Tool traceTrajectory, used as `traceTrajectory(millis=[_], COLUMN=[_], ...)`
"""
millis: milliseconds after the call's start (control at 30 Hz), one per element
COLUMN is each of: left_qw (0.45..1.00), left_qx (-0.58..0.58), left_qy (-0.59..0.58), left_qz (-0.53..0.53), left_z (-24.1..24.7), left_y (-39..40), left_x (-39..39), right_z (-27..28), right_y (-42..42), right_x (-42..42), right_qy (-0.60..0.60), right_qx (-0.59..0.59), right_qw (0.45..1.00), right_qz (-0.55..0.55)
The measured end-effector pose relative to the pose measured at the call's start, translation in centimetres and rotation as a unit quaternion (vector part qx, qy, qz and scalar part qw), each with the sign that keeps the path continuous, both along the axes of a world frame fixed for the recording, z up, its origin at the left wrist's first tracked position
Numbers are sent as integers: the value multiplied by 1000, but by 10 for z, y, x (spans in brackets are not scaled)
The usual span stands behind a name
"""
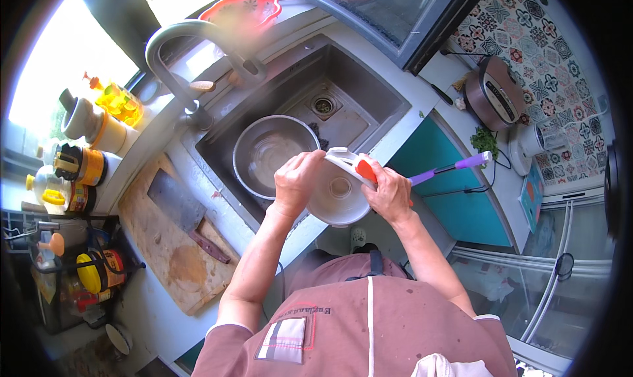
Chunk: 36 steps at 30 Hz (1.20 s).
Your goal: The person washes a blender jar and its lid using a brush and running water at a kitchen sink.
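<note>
Both hands hold a pale round bowl or lid point(341, 206) with a white rim piece, over the sink's front edge. My left hand point(298, 179) grips its left side near the rim. My right hand point(390, 191) is closed on its right side, around an orange part point(366, 171); whether that part belongs to the round piece I cannot tell. A metal basin point(269, 152) with some liquid stands in the sink point(366, 75), left of the round piece. Dark scouring material point(319, 136) lies beside the basin, and the drain point(324, 105) is beyond.
At the left a cleaver point(178, 201) lies on a wooden cutting board point(143, 224). The faucet point(163, 46) arches behind the sink. Bottles and jars point(91, 165) line the sill. A purple-handled stick point(452, 167) and a rice cooker point(492, 94) are at the right.
</note>
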<state>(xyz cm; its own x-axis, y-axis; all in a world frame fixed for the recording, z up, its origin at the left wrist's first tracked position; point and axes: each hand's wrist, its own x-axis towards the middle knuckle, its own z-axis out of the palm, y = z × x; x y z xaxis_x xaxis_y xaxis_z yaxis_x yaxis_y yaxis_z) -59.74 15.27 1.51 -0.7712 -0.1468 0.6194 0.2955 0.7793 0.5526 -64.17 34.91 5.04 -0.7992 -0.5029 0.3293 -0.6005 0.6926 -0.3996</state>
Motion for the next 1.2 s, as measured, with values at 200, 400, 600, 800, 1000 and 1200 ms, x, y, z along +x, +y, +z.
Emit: traceTrajectory(millis=[200, 400, 600, 800, 1000, 1200], left_qw=[998, 991, 945, 888, 928, 985], left_qx=[23, -85, 196, 290, 170, -160], left_qy=[17, 12, -178, -252, -281, -8], left_qz=[-48, -107, -190, -253, -176, -66], left_z=[-4, 2, 25, 42, 70, 45], left_y=[-10, -26, -33, -53, -32, -2], left_x=[-8, -6, -2, 3, 13, 22], right_z=[10, 2, 18, 40, 36, 47], right_y=[6, 11, 4, -2, -3, -16], right_x=[-3, -3, -3, -9, -16, -11], right_qy=[-5, 4, -52, -22, -20, -52], right_qx=[-17, -52, -24, -50, -26, 20], right_qw=[999, 999, 998, 996, 996, 994], right_qz=[46, -8, -26, 70, 88, 91])
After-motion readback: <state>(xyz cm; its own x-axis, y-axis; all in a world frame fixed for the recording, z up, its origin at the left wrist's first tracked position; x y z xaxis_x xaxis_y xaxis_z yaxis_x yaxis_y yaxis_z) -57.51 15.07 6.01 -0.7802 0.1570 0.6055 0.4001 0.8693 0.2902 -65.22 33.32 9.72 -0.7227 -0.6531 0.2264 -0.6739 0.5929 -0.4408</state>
